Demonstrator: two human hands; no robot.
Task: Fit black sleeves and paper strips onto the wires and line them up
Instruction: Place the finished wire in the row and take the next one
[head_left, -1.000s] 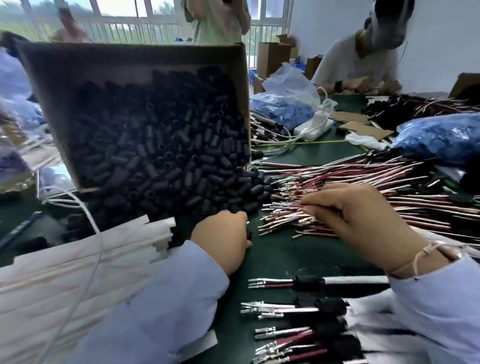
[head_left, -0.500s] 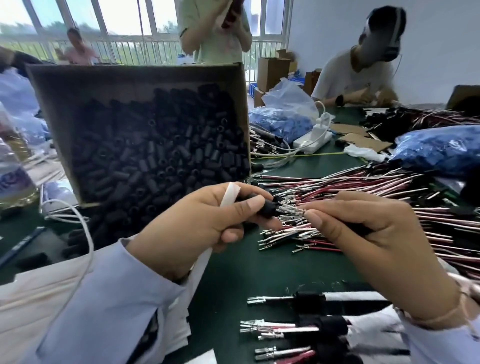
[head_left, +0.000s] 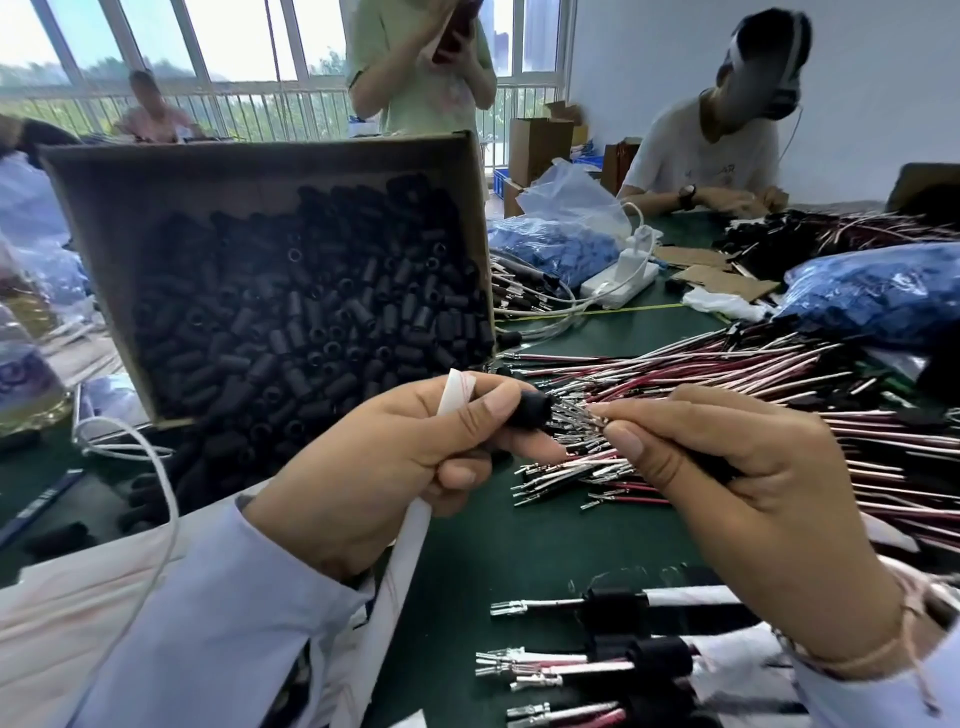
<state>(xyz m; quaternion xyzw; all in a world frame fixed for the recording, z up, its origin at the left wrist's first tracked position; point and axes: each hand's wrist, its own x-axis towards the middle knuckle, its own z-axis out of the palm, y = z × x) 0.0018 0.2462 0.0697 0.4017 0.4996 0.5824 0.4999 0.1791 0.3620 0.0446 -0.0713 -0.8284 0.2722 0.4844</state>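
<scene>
Short black rubber sleeve (head_left: 530, 410) and long white paper strip (head_left: 457, 389), both pinched in left hand (head_left: 395, 467) above green counter (head_left: 519, 545). Just beside the sleeve, thin wire's metal terminal (head_left: 592, 411), pinched by right hand (head_left: 753, 483). Beneath, loose red-and-white wire pile (head_left: 727, 364); behind, tilted cardboard box (head_left: 208, 176) of black sleeves; nearest, finished sleeved wires (head_left: 613, 605) in a row.

a bench (head_left: 519, 545) topped in dark green is seen. beyond the bench's far edge a row of tall white-framed windows (head_left: 234, 41) is set, through which pale daylight is let in. their lower panes are crossed by a barred railing (head_left: 291, 114). behind the bench's far right end a plain white wall (head_left: 649, 52) is seen, and brown cardboard boxes (head_left: 535, 148) are stacked there.
</scene>
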